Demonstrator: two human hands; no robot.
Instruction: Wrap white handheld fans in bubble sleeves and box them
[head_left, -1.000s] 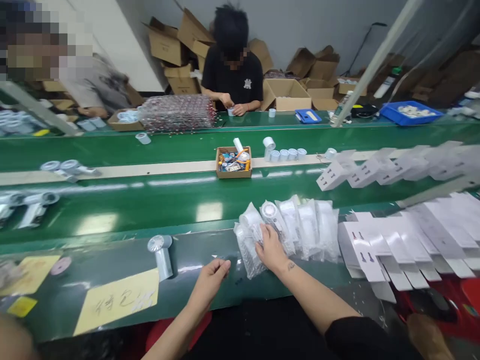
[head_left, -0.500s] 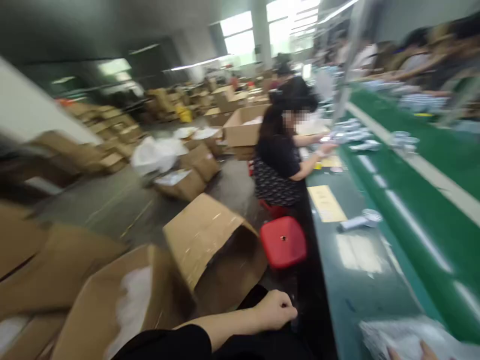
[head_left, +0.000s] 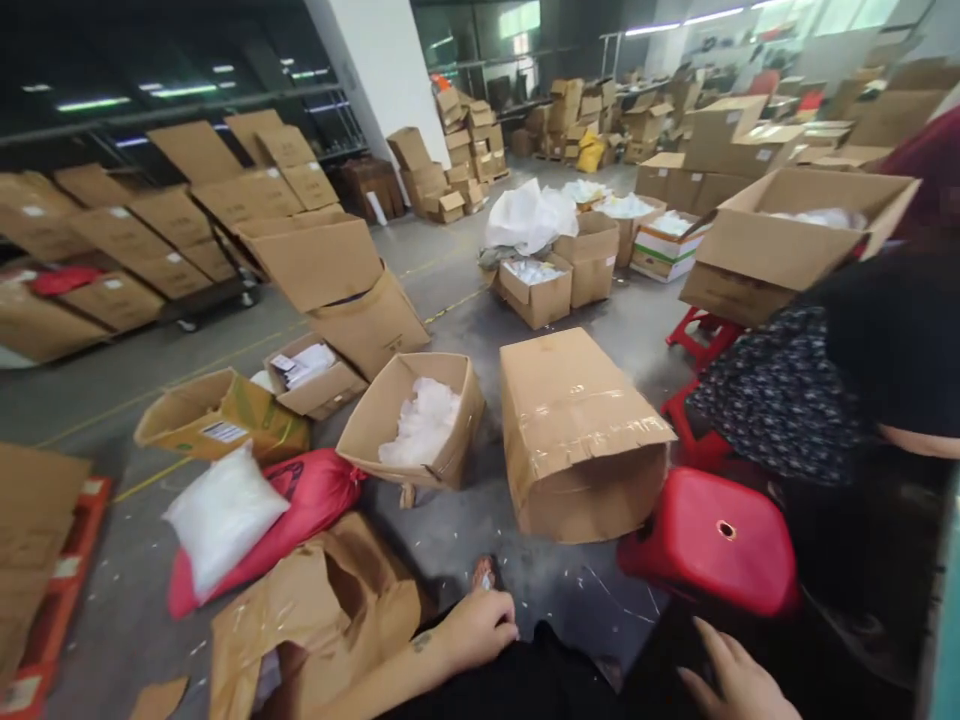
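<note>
My left hand (head_left: 480,628) is closed in a loose fist above my dark-clothed lap, with nothing visible in it. My right hand (head_left: 739,672) is at the bottom right, fingers apart and empty, just below a red plastic stool (head_left: 724,540). Ahead of my hands a large cardboard box (head_left: 581,400) lies on its side, its open end facing me. To its left stands an open carton (head_left: 457,425) holding white plastic bags (head_left: 424,420). A torn, crumpled carton (head_left: 300,610) is close by my left forearm.
A white stuffed bag (head_left: 225,515) lies on a red sack (head_left: 319,500) at left. A person in a patterned skirt (head_left: 780,390) sits at right, near a raised open carton (head_left: 772,240). Stacked boxes (head_left: 255,190) and a white pillar (head_left: 382,70) stand farther back.
My view has swung left, taking the green workbench almost out of sight. My right hand has come off the clear plastic bag on the bench. The left hand stays closed.
</note>
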